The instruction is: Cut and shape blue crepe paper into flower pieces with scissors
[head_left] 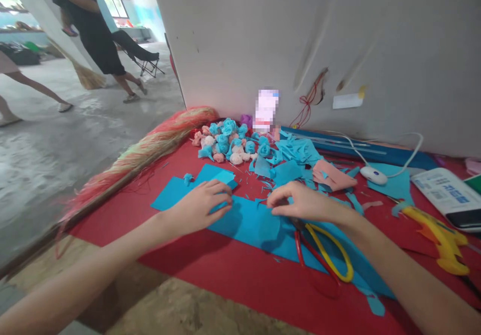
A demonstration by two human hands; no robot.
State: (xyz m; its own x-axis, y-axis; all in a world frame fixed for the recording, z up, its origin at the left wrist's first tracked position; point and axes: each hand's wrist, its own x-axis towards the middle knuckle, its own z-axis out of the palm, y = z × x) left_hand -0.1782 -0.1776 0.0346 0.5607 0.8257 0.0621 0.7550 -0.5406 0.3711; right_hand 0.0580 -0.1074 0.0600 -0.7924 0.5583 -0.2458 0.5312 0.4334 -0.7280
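My left hand [205,202] hovers palm down over the left part of a blue crepe paper sheet [244,219], thumb and fingers apart with nothing seen between them. Above the right part of that sheet, my right hand [291,200] has its fingers curled toward the thumb in a pinch. Whether anything small is in that pinch is hidden. Beneath my right wrist lie scissors [332,252] with yellow and red handles, their blades partly covered. More blue paper [169,192] rests under and beyond my left hand, with a small crumpled blue piece [188,178] on it.
Blue, pink and white paper roses [225,142] are heaped at the back beside blue scraps [298,149] and folded pink paper [332,174]. A yellow glue gun [438,234] lies right. A phone [266,109] leans on the wall. A broom [150,144] borders the left; people walk beyond.
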